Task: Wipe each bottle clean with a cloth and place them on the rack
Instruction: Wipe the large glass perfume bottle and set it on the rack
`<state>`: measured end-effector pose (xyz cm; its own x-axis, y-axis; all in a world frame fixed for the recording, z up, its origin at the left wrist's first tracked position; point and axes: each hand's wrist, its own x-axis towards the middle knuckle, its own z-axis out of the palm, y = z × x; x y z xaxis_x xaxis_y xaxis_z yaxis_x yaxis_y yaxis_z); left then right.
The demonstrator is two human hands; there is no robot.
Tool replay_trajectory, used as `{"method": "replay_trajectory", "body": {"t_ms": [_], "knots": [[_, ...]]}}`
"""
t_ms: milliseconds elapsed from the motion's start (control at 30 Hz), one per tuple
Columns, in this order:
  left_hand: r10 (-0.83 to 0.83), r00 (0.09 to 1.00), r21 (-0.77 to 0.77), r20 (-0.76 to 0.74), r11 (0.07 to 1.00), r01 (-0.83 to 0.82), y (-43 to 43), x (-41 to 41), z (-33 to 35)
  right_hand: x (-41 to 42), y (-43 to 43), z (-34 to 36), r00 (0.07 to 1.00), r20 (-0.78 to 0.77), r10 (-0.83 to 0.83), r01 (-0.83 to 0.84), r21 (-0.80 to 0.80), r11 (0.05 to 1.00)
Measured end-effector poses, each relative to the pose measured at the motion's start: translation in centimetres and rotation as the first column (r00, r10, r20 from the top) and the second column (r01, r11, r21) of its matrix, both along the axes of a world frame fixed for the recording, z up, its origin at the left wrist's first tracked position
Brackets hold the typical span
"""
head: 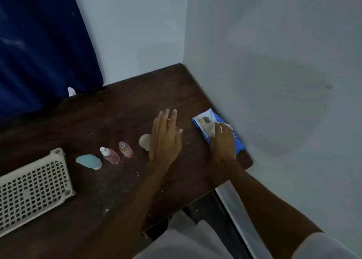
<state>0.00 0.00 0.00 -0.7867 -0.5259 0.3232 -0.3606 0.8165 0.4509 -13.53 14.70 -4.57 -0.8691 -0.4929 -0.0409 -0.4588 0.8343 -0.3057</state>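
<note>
— Fingers (168,117) of our left hand (165,139) are straight and spread, holding nothing, hovering above the table (121,190). And our right hand (223,144)?
— Its fingers (220,128) bend down onto the mouth of the blue wipes pack (238,146). A scrap of white shows there, but we can't tell whether we've pinched a wipe.
— Where does the job stand, nearest first?
— At eight o'clock, closest to us, the white rack (33,188) lies flat, with no bottle on it that we can see. Beyond it, four bottles run in a row toward two o'clock. First the blue bottle (89,162), seemingly on its side, then the capped pink bottle (109,155) and the second pink bottle (126,150). Last is the beige bottle (144,142), half hidden at our left hand's nine o'clock.
— So nothing wiped?
— We'd judge not: no cloth is out, and every bottle sits apart from the rack. We reckon we're on the first step, fetching a wipe from the pack at three o'clock, against the wall (274,72). All four wipings and placements are left.
— Farthest off?
— Dark blue curtain (39,53), eleven o'clock.
</note>
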Motion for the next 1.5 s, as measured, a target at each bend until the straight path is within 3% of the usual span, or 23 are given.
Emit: {"method": "replay_trajectory", "body": {"t_ms": [100,267,500,733,833,967,1100,1200,1367,1500], "knots": [[0.042,0.999,0.147,-0.01,0.988,-0.04,-0.9,-0.7,0.1,-1.5,-0.1,-0.6,1.0,-0.005,-0.019,0.019,0.054,0.998],[0.01,1.0,0.148,-0.025,0.989,-0.006,-1.7,-1.3,-0.1,-2.8,-0.5,-2.0,0.996,-0.072,-0.048,0.058,0.15,0.987],[0.13,0.991,0.323,-0.032,0.94,-0.113,-3.6,-1.6,-0.8,-4.3,-0.3,-2.6,0.989,-0.143,-0.042,0.066,0.172,0.983],[0.075,0.996,0.368,0.048,0.926,-0.088,-4.5,-1.6,-0.1,-3.8,-0.5,-0.7,0.946,-0.262,-0.189,0.141,-0.191,0.971],[0.043,0.993,0.319,0.112,0.945,-0.077,-4.6,-1.7,0.0,-3.2,-0.7,0.3,0.946,-0.107,-0.307,0.246,-0.385,0.89],[0.023,0.99,0.286,0.136,0.956,-0.061,-4.9,-1.7,-0.1,0.0,-0.9,2.1,0.935,0.166,-0.313,0.336,-0.695,0.635],[0.015,0.996,0.268,0.093,0.962,-0.04,-4.6,-1.4,-0.6,1.6,-1.1,1.4,0.798,0.533,-0.281,0.602,-0.695,0.392],[0.022,1.0,0.295,0.018,0.955,-0.026,-3.8,-0.9,-0.7,2.5,-1.1,1.2,0.637,0.763,-0.111,0.764,-0.606,0.22],[0.088,0.988,0.412,-0.128,0.911,-0.028,-2.1,1.0,1.2,5.6,-0.5,3.2,0.468,0.878,0.105,0.851,-0.479,0.216],[0.181,0.969,0.572,-0.167,0.818,-0.054,-1.2,5.1,1.5,8.9,0.1,4.1,0.423,0.889,0.175,0.822,-0.458,0.338]]}}
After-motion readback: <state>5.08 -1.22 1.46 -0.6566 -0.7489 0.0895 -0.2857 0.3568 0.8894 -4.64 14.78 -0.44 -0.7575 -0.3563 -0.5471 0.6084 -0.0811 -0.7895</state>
